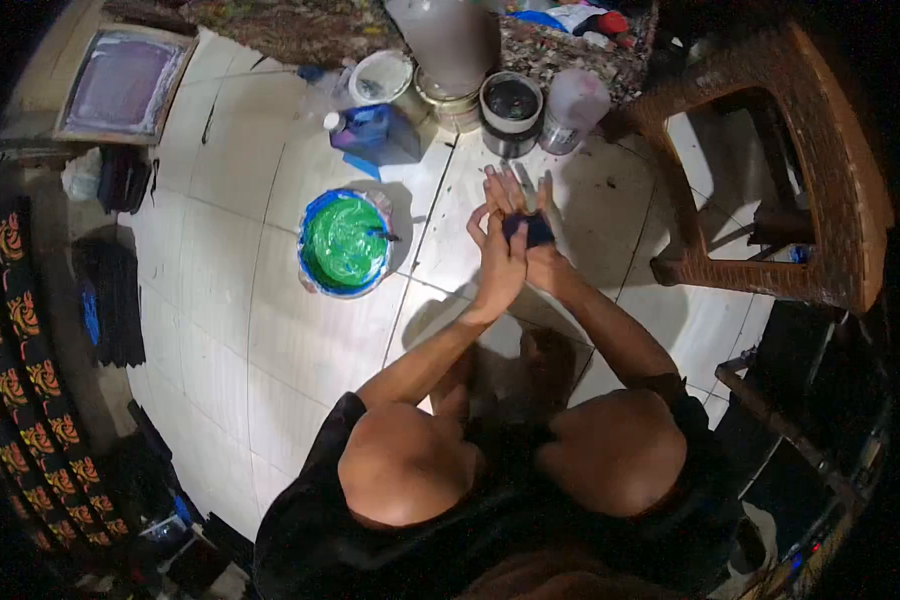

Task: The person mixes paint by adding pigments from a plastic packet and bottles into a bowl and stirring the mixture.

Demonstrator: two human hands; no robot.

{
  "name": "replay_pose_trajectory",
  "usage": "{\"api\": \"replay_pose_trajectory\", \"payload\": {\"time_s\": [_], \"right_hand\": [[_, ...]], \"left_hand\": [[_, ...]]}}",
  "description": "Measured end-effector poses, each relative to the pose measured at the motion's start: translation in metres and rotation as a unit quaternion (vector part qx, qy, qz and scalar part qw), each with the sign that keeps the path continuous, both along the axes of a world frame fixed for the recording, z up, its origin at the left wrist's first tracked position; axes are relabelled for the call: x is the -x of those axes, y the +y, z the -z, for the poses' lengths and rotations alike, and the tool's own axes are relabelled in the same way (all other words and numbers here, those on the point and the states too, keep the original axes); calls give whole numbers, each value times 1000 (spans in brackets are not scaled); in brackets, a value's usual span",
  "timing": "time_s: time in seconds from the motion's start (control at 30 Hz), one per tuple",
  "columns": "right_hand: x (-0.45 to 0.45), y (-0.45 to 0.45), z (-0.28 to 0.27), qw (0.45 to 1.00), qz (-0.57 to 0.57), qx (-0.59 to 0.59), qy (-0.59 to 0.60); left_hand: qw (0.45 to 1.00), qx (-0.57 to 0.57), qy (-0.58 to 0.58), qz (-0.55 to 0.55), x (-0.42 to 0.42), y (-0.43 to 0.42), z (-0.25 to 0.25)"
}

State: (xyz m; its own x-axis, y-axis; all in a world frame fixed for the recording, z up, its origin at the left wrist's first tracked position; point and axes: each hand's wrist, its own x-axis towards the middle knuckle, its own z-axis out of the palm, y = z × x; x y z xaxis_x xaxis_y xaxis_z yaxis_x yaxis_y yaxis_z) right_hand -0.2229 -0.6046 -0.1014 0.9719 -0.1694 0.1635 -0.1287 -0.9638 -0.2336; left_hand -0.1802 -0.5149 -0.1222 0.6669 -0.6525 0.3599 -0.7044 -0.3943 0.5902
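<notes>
My left hand [500,258] holds a small dark cloth [530,231], its fingers curled over the cloth's left side. The cloth lies against the palm of my right hand [536,212], whose fingers are spread and point up and away from me. Both hands meet above the tiled floor, in front of my knees. To their left stands a tub of green paint [342,243] with a blue-smeared rim and a dark stick or handle at its right side. Beyond that tub is a blue-stained jug [378,135] with a white cap.
Several paint containers, among them a jar of dark paint [511,100], stand beyond my hands. A brown plastic chair [820,180] is at the right. A framed screen [125,85] lies at the upper left, above dark printed fabric [30,380].
</notes>
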Motion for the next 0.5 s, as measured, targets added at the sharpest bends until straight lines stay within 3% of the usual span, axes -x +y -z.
{"api": "replay_pose_trajectory", "payload": {"time_s": [0.03,0.1,0.17,0.23,0.27,0.3,0.37,0.4,0.43,0.5], "right_hand": [[-5,-3,-6,1000,7,6,-5],[-9,16,-14,984,-24,59,166],[-9,36,-20,990,-17,72,116],[-3,59,-23,947,-105,176,248],[-3,59,-24,947,-108,177,246],[-1,58,-28,955,-127,127,235],[8,50,-30,962,-161,26,218],[15,48,13,985,-159,63,24],[18,46,17,985,-160,65,25],[23,45,18,988,-49,-112,-97]], "left_hand": [[1000,6,-5,7,-10,-6,-2],[943,-7,331,-47,-27,4,4],[952,-24,296,-79,-48,4,15],[884,140,439,-83,-80,9,26],[843,202,489,-98,-91,11,22],[814,218,519,-142,-94,9,4],[818,244,513,-88,-71,5,-9],[841,178,510,-17,-44,1,-14],[857,110,501,56,-25,0,-20],[877,76,469,71,-26,8,-35]]}}
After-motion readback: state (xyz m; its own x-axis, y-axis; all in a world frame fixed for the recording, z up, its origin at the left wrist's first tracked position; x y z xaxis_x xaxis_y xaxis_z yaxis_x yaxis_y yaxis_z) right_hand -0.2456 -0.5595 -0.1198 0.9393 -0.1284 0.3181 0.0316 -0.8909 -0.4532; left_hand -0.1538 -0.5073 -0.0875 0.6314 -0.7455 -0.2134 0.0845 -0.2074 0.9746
